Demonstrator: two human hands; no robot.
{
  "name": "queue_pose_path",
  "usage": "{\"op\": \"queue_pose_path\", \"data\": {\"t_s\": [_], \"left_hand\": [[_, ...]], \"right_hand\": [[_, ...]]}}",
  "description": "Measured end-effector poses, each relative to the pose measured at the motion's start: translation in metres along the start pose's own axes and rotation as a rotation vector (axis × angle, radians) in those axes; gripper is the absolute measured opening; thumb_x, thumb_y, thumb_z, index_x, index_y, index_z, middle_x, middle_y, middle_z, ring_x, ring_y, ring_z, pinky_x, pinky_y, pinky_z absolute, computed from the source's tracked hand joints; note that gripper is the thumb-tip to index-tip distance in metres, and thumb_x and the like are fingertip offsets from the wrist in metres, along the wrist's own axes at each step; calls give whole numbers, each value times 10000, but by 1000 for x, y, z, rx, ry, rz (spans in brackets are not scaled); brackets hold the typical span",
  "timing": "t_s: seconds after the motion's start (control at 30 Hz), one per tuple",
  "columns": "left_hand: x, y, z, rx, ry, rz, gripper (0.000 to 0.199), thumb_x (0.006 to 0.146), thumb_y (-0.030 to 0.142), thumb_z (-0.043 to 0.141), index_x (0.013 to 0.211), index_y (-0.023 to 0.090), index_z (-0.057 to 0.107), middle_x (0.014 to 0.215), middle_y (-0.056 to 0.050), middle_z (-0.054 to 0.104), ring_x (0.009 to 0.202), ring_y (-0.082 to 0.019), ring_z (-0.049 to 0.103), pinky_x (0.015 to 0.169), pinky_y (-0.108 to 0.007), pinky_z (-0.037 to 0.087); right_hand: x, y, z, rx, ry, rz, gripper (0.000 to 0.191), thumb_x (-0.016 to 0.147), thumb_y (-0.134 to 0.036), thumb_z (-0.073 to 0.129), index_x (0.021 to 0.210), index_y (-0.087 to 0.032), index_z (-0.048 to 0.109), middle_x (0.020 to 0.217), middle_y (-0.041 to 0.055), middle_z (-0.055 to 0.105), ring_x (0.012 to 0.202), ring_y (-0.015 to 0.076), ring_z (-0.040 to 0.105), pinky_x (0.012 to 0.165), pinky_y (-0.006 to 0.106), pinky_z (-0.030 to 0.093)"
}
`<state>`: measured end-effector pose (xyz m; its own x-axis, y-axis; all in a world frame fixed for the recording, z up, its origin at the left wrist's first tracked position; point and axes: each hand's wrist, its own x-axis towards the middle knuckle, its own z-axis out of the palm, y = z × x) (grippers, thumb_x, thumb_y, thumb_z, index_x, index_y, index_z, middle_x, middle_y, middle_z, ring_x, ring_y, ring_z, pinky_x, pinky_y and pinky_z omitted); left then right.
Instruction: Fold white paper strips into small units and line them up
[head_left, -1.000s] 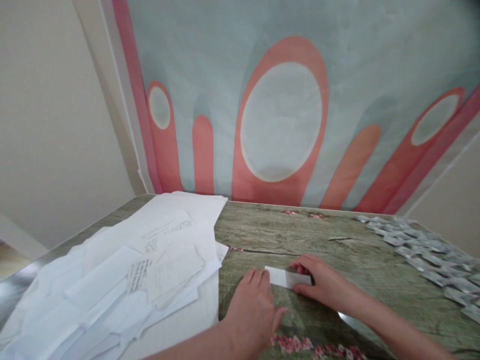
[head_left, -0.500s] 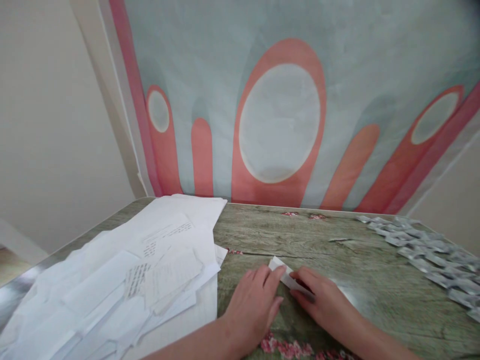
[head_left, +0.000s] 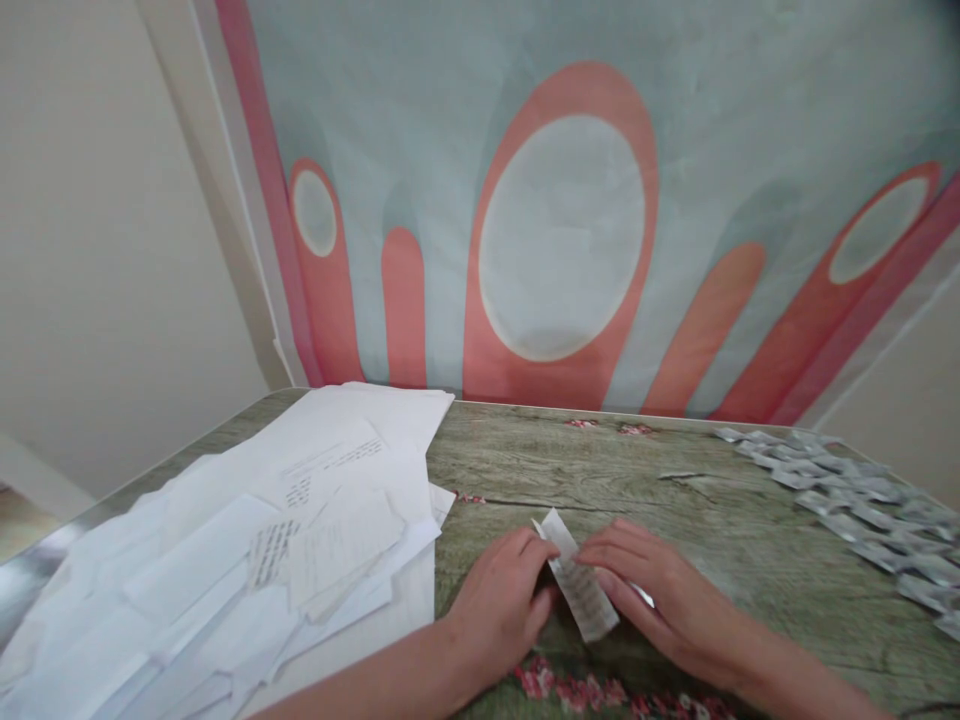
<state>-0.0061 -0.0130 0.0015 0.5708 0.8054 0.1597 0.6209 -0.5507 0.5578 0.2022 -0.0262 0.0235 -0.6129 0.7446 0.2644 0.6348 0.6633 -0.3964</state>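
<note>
- The biggest thing before me is the patterned backdrop, grey-blue with coral shapes, hanging behind the bench.
- Below it is the wood-patterned bench, with pink blossoms printed on it.
- On its left lies a broad heap of loose paper, some sheets showing print.
- Along its far right side, well apart from both hands, are rows of folded grey-white pieces.
- The right hand is on the right of the strip, its fingers curled over that edge and the thumb close beneath; I can't tell if they pinch it.
- The left hand comes in opposite, fingertips touching the strip's left edge toward the far end; its thumb sits lower, and whether it grips, I can't tell.
- Smallest is the creased paper strip, between the two hands, neither clearly nearer. Its long axis slants, far end leaning left, near end pointing right and toward the person; blurred print shows on it.
</note>
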Motion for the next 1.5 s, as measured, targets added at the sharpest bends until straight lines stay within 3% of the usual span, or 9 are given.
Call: {"op": "queue_pose_path", "data": {"t_s": [0.17, 0.3, 0.4, 0.57, 0.83, 0.97, 1.13, 1.27, 1.5], "left_hand": [[0, 0, 0, 7, 14, 6, 324, 730, 100, 524, 1032, 215, 512, 1002, -27, 522, 962, -184, 475, 896, -302, 376], [1, 0, 0, 24, 1, 13, 280, 747, 122, 517, 1013, 208, 522, 988, -32, 529, 952, -191, 471, 882, -311, 378], [2, -1, 1, 46, -2, 9, 269, 744, 128, 528, 1001, 207, 531, 980, -31, 533, 945, -194, 470, 871, -313, 380], [2, -2, 2, 98, 6, 5, 281, 759, 151, 540, 1028, 232, 555, 969, -25, 526, 937, -195, 466, 847, -307, 381], [-3, 8, -3, 186, -30, -10, 143, 792, 262, 557, 913, 252, 633, 865, -17, 487, 825, -168, 471, 712, -251, 392], [-4, 8, -3, 213, -39, -6, 160, 785, 323, 578, 910, 247, 646, 855, -25, 494, 817, -179, 470, 695, -261, 388], [-1, 3, 0, 201, 2, -6, 227, 881, 344, 450, 918, 273, 663, 817, -21, 514, 807, -174, 480, 701, -273, 382], [1, 0, 1, 146, 14, -33, 294, 898, 346, 415, 813, 233, 672, 793, -18, 520, 786, -161, 491, 697, -258, 387], [4, -5, 0, 40, 58, -62, 332, 898, 312, 412, 668, 182, 612, 770, -9, 515, 774, -142, 504, 703, -235, 394]], "right_hand": [[-4, 25, 1, -65, -43, -78, 491, 806, -14, 381, 1217, -263, 481, 1255, 60, 481, 1118, 186, 448, 929, 353, 381], [-6, 26, 12, -155, -39, -124, 592, 776, -4, 416, 1300, -280, 399, 1259, 82, 459, 1048, 190, 482, 881, 361, 409], [-6, 22, 16, -215, -17, -154, 510, 782, -21, 444, 1222, -273, 490, 1217, 82, 495, 973, 194, 510, 840, 364, 418], [-5, 30, 22, -221, 65, -146, 248, 803, -52, 471, 867, -223, 639, 1046, 62, 588, 889, 187, 529, 763, 332, 413], [-3, 41, 26, -85, 55, -125, 264, 773, -45, 489, 883, -220, 652, 912, 49, 630, 821, 171, 537, 714, 307, 401], [-1, 35, 19, 7, -21, -66, 270, 762, -48, 498, 898, -221, 654, 902, 41, 631, 851, 179, 533, 746, 322, 409], [1, 28, 9, 191, -53, 41, 166, 832, -165, 505, 868, -224, 656, 920, 36, 611, 894, 175, 535, 789, 311, 416], [2, 31, 13, 287, 3, 143, 229, 900, -278, 432, 782, -195, 610, 856, 30, 596, 831, 159, 537, 752, 283, 417], [2, 37, 31, 238, 120, 355, 297, 898, -369, 396, 682, -187, 491, 631, -18, 493, 600, 136, 464, 558, 243, 370]]}}
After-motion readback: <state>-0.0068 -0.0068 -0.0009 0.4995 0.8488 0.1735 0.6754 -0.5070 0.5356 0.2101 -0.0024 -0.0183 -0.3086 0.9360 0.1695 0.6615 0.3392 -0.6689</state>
